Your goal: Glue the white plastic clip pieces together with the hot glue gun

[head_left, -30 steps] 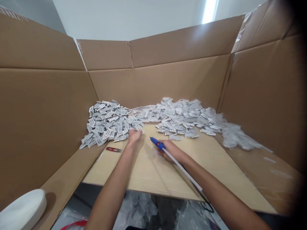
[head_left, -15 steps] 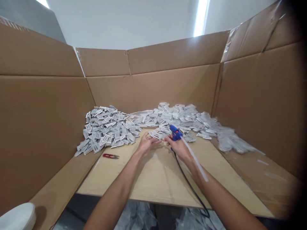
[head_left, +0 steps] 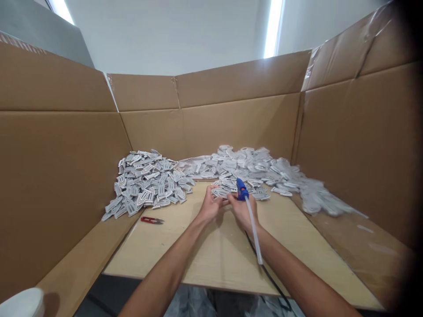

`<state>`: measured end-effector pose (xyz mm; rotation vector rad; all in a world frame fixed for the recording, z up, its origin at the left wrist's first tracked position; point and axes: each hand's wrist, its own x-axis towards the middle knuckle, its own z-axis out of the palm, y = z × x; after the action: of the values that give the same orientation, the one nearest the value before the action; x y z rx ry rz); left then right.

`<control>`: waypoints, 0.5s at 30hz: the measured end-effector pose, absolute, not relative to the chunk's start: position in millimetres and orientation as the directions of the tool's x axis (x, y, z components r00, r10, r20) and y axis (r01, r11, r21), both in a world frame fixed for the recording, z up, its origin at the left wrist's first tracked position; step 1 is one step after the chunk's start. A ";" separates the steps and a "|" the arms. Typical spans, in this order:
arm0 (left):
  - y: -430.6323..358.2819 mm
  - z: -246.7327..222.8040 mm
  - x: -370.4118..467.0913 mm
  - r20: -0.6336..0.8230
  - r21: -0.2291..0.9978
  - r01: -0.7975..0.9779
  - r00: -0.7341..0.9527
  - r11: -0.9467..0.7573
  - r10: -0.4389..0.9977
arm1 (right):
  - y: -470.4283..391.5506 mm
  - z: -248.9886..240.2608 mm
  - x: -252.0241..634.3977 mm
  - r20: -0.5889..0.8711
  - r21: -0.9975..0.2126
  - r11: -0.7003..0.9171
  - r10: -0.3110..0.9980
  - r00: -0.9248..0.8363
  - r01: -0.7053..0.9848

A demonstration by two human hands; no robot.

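Note:
A blue hot glue gun (head_left: 242, 192) is gripped in my right hand (head_left: 246, 212), and a long whitish glue stick (head_left: 254, 235) sticks out of its back toward me. My left hand (head_left: 210, 207) has its fingers closed on a flat grey-white slotted piece (head_left: 219, 192). The fingertips of both hands meet at this piece, partly hiding it. Just beyond the hands lies a small group of similar slotted pieces (head_left: 261, 192). From the gun a black cord (head_left: 271, 281) runs down over the table's front edge.
A big heap of grey slotted pieces (head_left: 155, 180) stands at the left; another pile in clear plastic (head_left: 244, 159) spreads along the back and right. Red thread snips (head_left: 152, 220) lie on the wooden table (head_left: 158, 255). Cardboard walls (head_left: 231, 123) surround it. A white bowl (head_left: 24, 304) is at lower left.
My hands have drawn closer together, the left one shifting right with the piece. The glue gun has turned more upright, its stick swinging to the left. The view has tilted slightly up.

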<state>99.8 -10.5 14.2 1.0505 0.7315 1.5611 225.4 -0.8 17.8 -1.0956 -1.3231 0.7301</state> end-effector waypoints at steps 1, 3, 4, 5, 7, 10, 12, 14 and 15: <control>-11.3 14.5 100.8 0.257 0.872 -0.420 -0.048 -0.253 0.965 | -0.2 16.8 225.0 0.374 -0.922 0.351 0.915 0.148 0.165; -12.1 15.0 102.4 0.260 0.876 -0.405 -0.067 -0.264 0.963 | 0.3 15.4 223.7 0.366 -0.925 0.341 0.919 0.146 0.171; -12.1 15.1 102.8 0.254 0.880 -0.395 -0.081 -0.265 0.964 | -0.2 15.4 223.1 0.373 -0.920 0.345 0.917 0.145 0.185; -11.6 15.3 102.8 0.243 0.886 -0.382 -0.102 -0.264 0.965 | -1.3 16.3 222.8 0.389 -0.911 0.357 0.911 0.139 0.209; -10.0 15.6 100.9 0.211 0.902 -0.347 -0.162 -0.256 0.964 | -5.1 20.5 223.5 0.434 -0.876 0.393 0.895 0.103 0.278; -7.5 17.6 92.0 0.151 0.938 -0.269 -0.251 -0.219 0.956 | -10.9 30.7 229.4 0.490 -0.825 0.458 0.872 0.015 0.332; -7.0 20.6 83.3 0.128 0.958 -0.215 -0.277 -0.191 0.952 | -11.5 36.4 236.1 0.500 -0.811 0.480 0.866 -0.029 0.334; -7.6 24.0 74.7 0.117 0.967 -0.186 -0.272 -0.171 0.955 | -9.0 39.1 243.5 0.472 -0.815 0.471 0.877 -0.087 0.337; -8.1 25.5 71.1 0.111 0.970 -0.182 -0.259 -0.162 0.959 | -7.1 39.3 246.9 0.442 -0.822 0.457 0.888 -0.124 0.339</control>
<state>71.1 -8.1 25.5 1.0262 1.1624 1.5846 246.9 -7.1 39.3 -1.0691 -1.6883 0.6743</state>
